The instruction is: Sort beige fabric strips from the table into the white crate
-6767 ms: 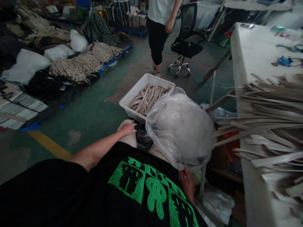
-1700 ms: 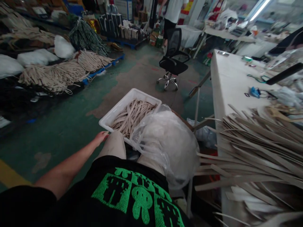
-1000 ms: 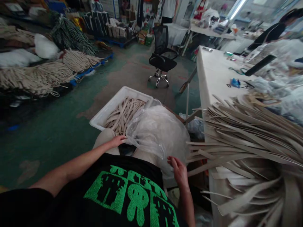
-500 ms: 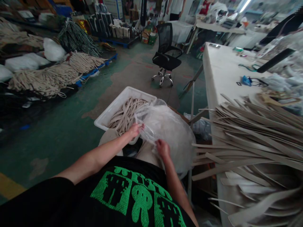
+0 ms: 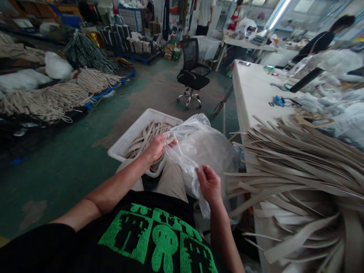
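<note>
A big clear plastic bag (image 5: 209, 148) with pale stuff inside rests against my knees. My left hand (image 5: 157, 147) pinches the bag's upper edge, fingers closed on the film. My right hand (image 5: 209, 183) grips the bag's lower near edge, fingers curled into the plastic. Just beyond my left hand a white plastic bin (image 5: 128, 137) of beige strips (image 5: 148, 135) sits on the floor.
A white table (image 5: 256, 94) at right carries a large fan of beige strips (image 5: 298, 159) overhanging its near end. A black office chair (image 5: 191, 72) stands on the green floor. Piles of cord (image 5: 57, 94) lie at left. Other people work at the back tables.
Both hands have come onto the bag: the left rose from my knee to the bag's top edge, the right came up from below and gripped its near edge, pulling the film apart.
</note>
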A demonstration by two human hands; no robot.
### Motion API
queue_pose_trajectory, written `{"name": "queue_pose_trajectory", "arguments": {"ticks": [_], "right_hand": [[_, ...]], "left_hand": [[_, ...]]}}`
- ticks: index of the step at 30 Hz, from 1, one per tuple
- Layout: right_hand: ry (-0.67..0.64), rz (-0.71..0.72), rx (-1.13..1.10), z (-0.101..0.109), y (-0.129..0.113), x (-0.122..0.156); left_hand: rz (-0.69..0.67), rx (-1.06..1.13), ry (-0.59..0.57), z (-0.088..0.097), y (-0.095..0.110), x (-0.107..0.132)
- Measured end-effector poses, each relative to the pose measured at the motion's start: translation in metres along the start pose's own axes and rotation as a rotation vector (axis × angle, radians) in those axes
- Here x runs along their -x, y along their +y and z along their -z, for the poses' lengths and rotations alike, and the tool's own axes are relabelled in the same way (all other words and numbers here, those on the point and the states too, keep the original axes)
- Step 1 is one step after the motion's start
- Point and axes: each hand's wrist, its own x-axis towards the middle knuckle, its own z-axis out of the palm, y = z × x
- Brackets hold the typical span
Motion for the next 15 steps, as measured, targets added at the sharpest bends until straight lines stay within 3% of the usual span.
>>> {"name": "queue_pose_trajectory", "arguments": {"ticks": [4,6,8,9,11,13,15], "right_hand": [[-0.33,-0.053,-0.022,-0.025,0.01,0.025],[-0.597,-0.133,-0.117,-0.035,0.024,0.033],[-0.722,-0.249,-0.227,-0.039,0.042,0.029],[-0.684,-0.308,-0.263,-0.039,0.052,0.022],[-0.456,-0.398,-0.273,-0.038,0.073,-0.002],[-0.208,-0.453,-0.22,-0.038,0.095,-0.036],[-0.054,-0.535,-0.178,-0.039,0.115,-0.073]], "left_hand": [[0.162,0.02,0.092,0.03,0.0,0.016],[0.281,0.022,0.156,0.053,-0.009,0.029],[0.367,0.041,0.233,0.076,-0.019,0.041],[0.4,0.058,0.272,0.086,-0.023,0.046],[0.443,0.088,0.331,0.103,-0.029,0.051],[0.446,0.077,0.353,0.116,-0.034,0.051],[0.424,0.018,0.343,0.124,-0.039,0.046]]}}
